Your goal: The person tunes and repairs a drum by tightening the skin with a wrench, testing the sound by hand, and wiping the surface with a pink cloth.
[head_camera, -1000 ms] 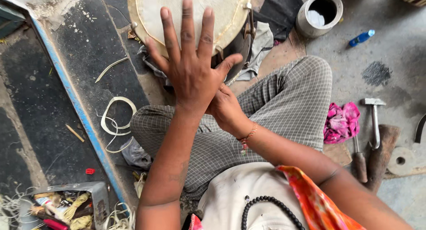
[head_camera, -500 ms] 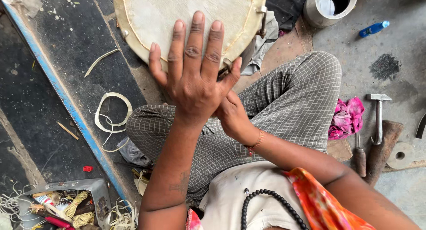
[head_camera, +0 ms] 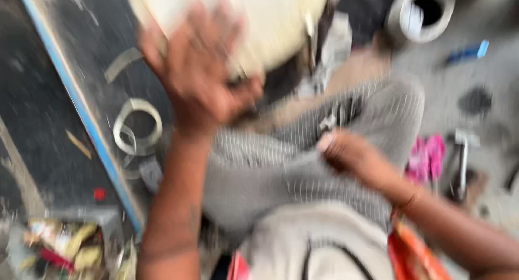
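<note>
Dusty floor and a dark mat with blue edge (head_camera: 81,104) fill the blurred head view. At 12 o'clock lies a pale round disc (head_camera: 281,20), seemingly light, stiff, best gripped at its rim. Left hand (head_camera: 203,74) rests there, fingers unclear; right hand (head_camera: 351,155) pinches the trousers (head_camera: 270,166).

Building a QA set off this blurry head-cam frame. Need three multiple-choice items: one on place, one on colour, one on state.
1. Where does the left hand lie?
A. on the round pale disc
B. on the hammer
C. in the grey can

2. What colour is the cloth beside the hammer?
A. green
B. pink
C. white

3. How is the right hand placed?
A. raised overhead
B. gripping the hammer
C. low, at the striped trouser leg

Key: 1 A, its fingers overlap the round pale disc. 2 B, the cloth shows bright pink. 3 C, it rests against the striped trouser leg.
</note>
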